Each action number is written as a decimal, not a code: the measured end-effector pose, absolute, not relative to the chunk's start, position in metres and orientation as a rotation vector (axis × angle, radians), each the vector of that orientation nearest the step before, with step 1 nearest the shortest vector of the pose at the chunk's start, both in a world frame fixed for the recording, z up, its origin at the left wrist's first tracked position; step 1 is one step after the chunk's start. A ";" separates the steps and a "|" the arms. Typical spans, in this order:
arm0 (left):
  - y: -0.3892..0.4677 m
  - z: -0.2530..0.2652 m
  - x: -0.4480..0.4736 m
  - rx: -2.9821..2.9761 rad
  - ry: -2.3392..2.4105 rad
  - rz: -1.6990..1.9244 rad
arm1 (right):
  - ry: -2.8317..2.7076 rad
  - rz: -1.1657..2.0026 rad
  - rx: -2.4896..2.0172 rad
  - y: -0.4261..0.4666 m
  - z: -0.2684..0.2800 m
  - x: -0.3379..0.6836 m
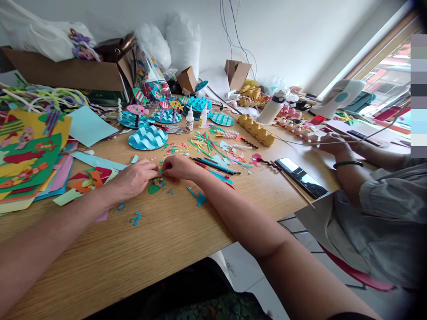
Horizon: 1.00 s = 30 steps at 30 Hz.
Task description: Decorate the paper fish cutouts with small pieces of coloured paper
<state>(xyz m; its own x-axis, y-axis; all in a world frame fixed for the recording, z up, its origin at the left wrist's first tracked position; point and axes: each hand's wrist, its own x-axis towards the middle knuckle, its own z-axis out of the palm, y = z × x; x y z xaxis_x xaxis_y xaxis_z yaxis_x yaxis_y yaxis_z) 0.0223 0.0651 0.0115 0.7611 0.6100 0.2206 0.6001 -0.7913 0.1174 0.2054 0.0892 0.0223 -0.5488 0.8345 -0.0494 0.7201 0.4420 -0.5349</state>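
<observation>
One green paper fish point(155, 185) lies left of centre, two glue bottles point(189, 121) above it, one phone point(301, 177) at right. The fish sits just under both hands' fingertips. Left hand point(140, 176) and right hand point(179, 168) curl inward, nearly meeting; whether either pinches anything, I cannot tell.

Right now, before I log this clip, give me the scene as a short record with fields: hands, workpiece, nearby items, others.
Workpiece: green paper piece with multicoloured patches, on the wooden table
Left hand: fingertips at the piece; grip unclear
Right hand: fingertips close by, opposite; grip unclear
Beyond hands: round blue wavy disc, two small bottles
Right of right hand: pens, phone
Others: another person's hand, far right
</observation>
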 end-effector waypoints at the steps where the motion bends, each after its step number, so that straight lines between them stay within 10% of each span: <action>1: 0.066 0.011 0.022 2.909 1.003 0.386 | -2.475 0.762 -1.357 0.089 0.023 0.205; 30: 0.064 0.013 0.025 2.838 1.083 0.450 | -2.474 0.710 -1.361 0.089 0.021 0.205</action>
<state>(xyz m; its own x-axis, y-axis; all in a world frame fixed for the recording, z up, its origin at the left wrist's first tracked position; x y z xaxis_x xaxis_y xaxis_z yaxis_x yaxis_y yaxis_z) 0.0250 0.0639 0.0126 0.7087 0.6613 0.2457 0.6405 -0.7491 0.1688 0.2050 0.0886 0.0209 -0.5423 0.8396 -0.0311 0.7283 0.4513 -0.5156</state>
